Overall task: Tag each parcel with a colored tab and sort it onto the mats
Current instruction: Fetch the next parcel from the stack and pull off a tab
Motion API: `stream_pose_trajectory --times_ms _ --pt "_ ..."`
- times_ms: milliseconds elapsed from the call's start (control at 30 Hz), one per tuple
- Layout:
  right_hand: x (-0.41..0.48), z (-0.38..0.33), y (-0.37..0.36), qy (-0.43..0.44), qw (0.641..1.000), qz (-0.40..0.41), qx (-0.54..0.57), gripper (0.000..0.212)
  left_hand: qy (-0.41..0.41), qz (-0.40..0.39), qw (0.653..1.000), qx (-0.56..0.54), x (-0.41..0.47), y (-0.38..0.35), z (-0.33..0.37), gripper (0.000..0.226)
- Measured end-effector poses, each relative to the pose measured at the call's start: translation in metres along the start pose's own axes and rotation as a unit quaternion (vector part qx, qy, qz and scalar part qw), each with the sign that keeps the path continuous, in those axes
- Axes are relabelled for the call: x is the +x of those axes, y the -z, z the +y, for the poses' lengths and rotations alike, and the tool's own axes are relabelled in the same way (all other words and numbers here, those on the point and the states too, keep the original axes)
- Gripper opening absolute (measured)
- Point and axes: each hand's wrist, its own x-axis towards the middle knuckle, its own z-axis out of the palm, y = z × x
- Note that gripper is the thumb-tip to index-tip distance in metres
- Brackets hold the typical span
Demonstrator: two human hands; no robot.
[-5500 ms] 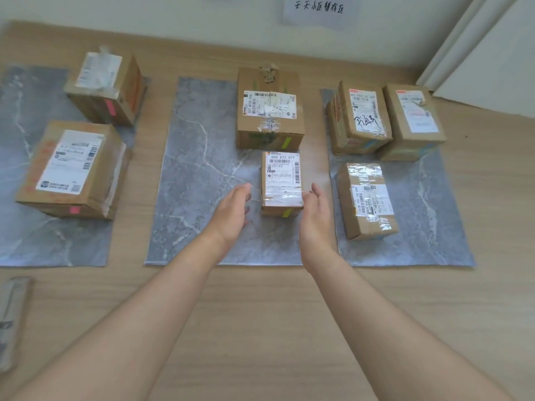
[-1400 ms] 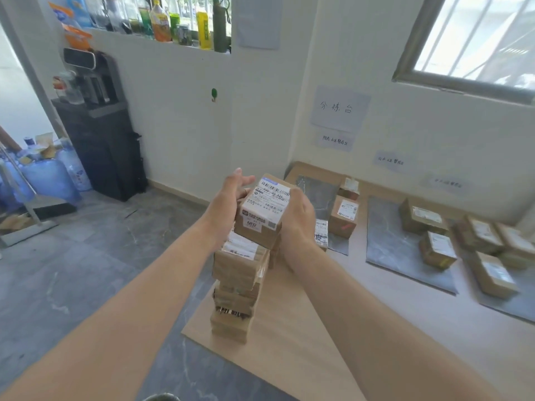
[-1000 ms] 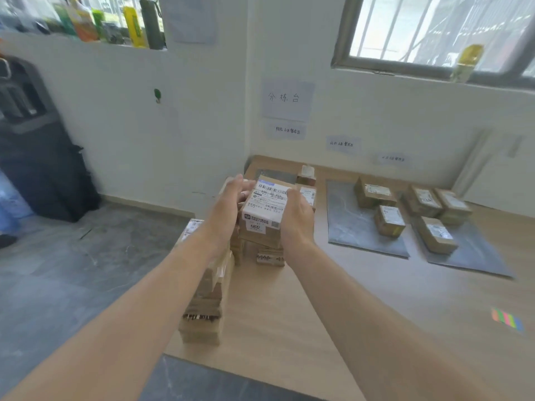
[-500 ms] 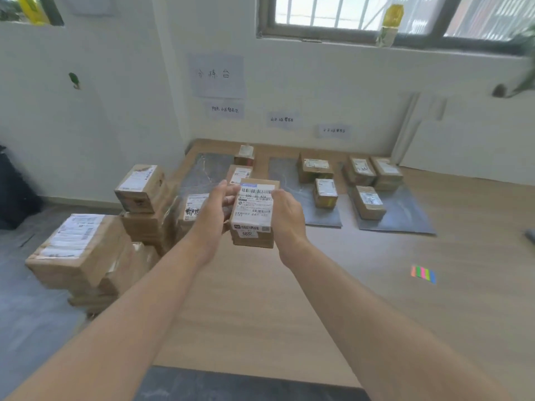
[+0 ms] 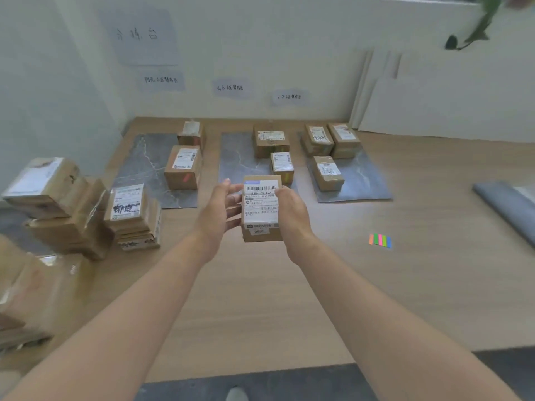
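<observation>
I hold a small cardboard parcel (image 5: 261,208) with a white shipping label up in front of me, label facing me. My left hand (image 5: 220,208) grips its left side and my right hand (image 5: 291,211) its right side. A strip of colored tabs (image 5: 379,240) lies on the wooden platform to the right. Three grey marble mats lie at the back: the left mat (image 5: 146,160) bears two parcels, the middle mat (image 5: 237,159) two, the right mat (image 5: 363,180) three.
Stacks of untagged parcels (image 5: 130,215) stand at the platform's left edge, with more boxes (image 5: 49,192) beyond. Paper signs (image 5: 231,88) hang on the wall above the mats. White boards (image 5: 434,102) lean at the back right. A grey sheet (image 5: 506,206) lies at far right.
After setting a parcel on the middle mat, I picked this one from the left stacks. My view has swung right and down toward the mats, both hands still holding it.
</observation>
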Motion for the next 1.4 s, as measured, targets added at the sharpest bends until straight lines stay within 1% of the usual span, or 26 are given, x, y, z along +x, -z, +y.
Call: stream_pose_trajectory --times_ms 167,300,467,500,567,667,700,900,1000,1167,1267,1333,1400 --pt "0.025 0.030 0.016 0.001 1.000 0.027 -0.010 0.025 0.034 -0.025 0.999 0.004 0.030 -0.014 -0.030 0.043" --pt "0.042 0.054 0.025 -0.027 0.999 0.039 -0.016 0.028 0.066 -0.028 0.997 0.011 0.047 -0.022 -0.054 0.045" --pt "0.067 0.088 0.035 -0.065 0.996 0.045 -0.043 0.036 0.101 -0.027 0.994 0.019 0.068 -0.033 -0.085 0.038" --pt "0.072 0.096 0.036 -0.077 0.995 0.045 -0.049 0.041 0.109 -0.022 0.994 0.018 0.071 -0.034 -0.091 0.036" --pt "0.081 0.112 0.038 -0.094 0.993 0.042 -0.063 0.045 0.125 -0.011 0.992 0.018 0.077 -0.036 -0.106 0.036" --pt "0.091 0.128 0.045 -0.118 0.991 0.020 -0.067 0.034 0.146 0.009 0.989 0.022 0.082 -0.038 -0.129 0.035" --pt "0.095 0.134 0.048 -0.130 0.989 0.016 -0.065 0.034 0.154 0.016 0.988 0.025 0.084 -0.038 -0.137 0.037" --pt "0.102 0.171 0.057 -0.180 0.979 -0.022 -0.093 0.044 0.201 0.041 0.978 0.031 0.089 -0.039 -0.175 0.043" --pt "0.105 0.183 0.061 -0.192 0.976 -0.028 -0.100 0.037 0.212 0.042 0.976 0.029 0.089 -0.042 -0.188 0.040" --pt "0.104 0.192 0.061 -0.197 0.975 -0.028 -0.098 0.037 0.219 0.043 0.974 0.035 0.088 -0.043 -0.199 0.034" --pt "0.103 0.189 0.064 -0.203 0.976 -0.020 -0.081 0.040 0.217 0.045 0.974 0.038 0.089 -0.042 -0.199 0.036" --pt "0.102 0.184 0.064 -0.206 0.976 -0.011 -0.071 0.053 0.213 0.048 0.974 0.052 0.089 -0.043 -0.197 0.039" --pt "0.100 0.180 0.066 -0.198 0.978 0.002 -0.066 0.056 0.202 0.053 0.975 0.077 0.090 -0.044 -0.191 0.043"
